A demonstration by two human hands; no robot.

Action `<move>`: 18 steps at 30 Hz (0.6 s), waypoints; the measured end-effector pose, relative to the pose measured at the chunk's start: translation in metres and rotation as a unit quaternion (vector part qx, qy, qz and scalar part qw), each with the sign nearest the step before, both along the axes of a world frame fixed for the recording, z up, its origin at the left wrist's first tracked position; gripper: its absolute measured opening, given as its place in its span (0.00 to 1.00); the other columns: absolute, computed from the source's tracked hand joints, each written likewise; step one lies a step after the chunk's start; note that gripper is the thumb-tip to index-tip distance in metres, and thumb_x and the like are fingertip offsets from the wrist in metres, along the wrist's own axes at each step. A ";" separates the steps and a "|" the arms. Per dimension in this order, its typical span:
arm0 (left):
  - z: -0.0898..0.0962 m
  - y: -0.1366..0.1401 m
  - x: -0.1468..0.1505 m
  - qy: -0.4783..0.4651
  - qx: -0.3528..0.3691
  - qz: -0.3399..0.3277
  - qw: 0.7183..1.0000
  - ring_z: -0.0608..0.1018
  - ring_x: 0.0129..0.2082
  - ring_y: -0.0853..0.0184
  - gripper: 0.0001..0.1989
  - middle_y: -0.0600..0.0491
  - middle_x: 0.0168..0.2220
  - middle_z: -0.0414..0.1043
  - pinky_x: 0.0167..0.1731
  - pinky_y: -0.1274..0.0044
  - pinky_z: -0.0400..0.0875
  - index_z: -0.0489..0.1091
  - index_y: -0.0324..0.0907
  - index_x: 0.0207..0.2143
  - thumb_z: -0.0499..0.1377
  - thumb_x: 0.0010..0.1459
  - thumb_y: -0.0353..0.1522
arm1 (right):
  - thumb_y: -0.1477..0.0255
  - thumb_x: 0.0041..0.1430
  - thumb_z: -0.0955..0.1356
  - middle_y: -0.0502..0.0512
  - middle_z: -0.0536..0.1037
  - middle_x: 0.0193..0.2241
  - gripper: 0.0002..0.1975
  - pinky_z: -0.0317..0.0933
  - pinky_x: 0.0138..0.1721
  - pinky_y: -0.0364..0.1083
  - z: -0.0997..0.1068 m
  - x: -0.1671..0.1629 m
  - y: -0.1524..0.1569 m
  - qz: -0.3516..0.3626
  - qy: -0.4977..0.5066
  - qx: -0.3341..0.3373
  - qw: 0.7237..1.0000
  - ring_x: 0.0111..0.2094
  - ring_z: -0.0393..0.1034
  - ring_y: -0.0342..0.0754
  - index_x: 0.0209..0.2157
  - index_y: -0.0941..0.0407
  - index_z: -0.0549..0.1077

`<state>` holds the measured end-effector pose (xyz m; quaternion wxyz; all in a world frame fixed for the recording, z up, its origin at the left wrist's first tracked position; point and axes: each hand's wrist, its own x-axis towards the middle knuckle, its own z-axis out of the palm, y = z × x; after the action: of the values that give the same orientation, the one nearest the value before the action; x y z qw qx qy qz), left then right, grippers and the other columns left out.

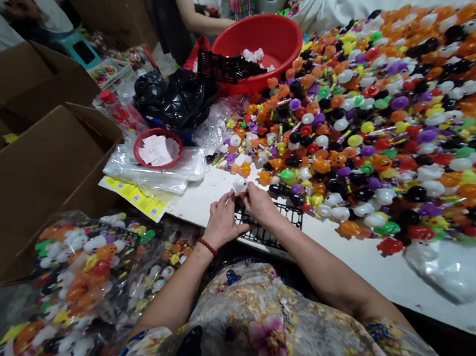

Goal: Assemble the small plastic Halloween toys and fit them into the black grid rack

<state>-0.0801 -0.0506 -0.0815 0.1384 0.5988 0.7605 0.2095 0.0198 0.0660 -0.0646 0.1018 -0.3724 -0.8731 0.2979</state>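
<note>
A small white plastic toy figure [240,185] is at the fingertips of my two hands, above the near edge of the white table. My right hand [261,203] is closed on it with a pinch. My left hand [223,220], with a red bead bracelet at the wrist, reaches to its left side with the fingertips; the thumb is stretched out apart from the fingers. Beneath both hands lies a black plastic grid tray [288,217], partly hidden by my right hand and forearm. Loose orange toy figures [244,169] lie just beyond my fingers.
A wide heap of colourful small toys [371,148] covers the right of the table [348,257]. Behind are a red tub [289,49], a red basket [171,163] of paper slips and black bags [173,100]. Cardboard boxes [36,183] stand left. A co-worker's arm [192,8] reaches toward the tub.
</note>
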 end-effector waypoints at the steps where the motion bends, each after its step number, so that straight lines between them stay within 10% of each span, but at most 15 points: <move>1: 0.000 0.000 0.001 0.002 0.004 0.002 1.000 0.62 0.64 0.48 0.45 0.35 0.63 0.60 0.58 0.58 0.59 0.54 0.37 0.63 0.67 0.48 0.45 | 0.73 0.62 0.62 0.63 0.78 0.37 0.06 0.60 0.36 0.46 0.001 -0.001 -0.001 -0.001 -0.007 0.001 1.000 0.36 0.72 0.53 0.41 0.57 0.68; 10: 0.001 0.000 0.008 0.013 0.036 0.033 0.999 0.65 0.61 0.47 0.41 0.35 0.59 0.63 0.55 0.57 0.62 0.55 0.37 0.62 0.65 0.50 0.44 | 0.73 0.60 0.66 0.57 0.77 0.38 0.08 0.63 0.39 0.46 0.008 0.015 -0.003 -0.017 0.092 -0.043 0.995 0.37 0.72 0.49 0.43 0.55 0.68; 18: -0.009 -0.004 0.011 0.046 0.078 0.087 0.992 0.70 0.52 0.49 0.36 0.35 0.53 0.68 0.52 0.58 0.66 0.52 0.32 0.63 0.58 0.58 0.40 | 0.70 0.63 0.63 0.61 0.75 0.34 0.05 0.59 0.35 0.47 0.024 0.119 0.027 -0.219 0.006 0.134 0.966 0.35 0.69 0.53 0.38 0.56 0.69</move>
<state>-0.0692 -0.0544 -0.0907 0.0371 0.5483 0.7965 0.2521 0.1387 0.0927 -0.0402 0.2186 -0.5359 -0.8016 0.1502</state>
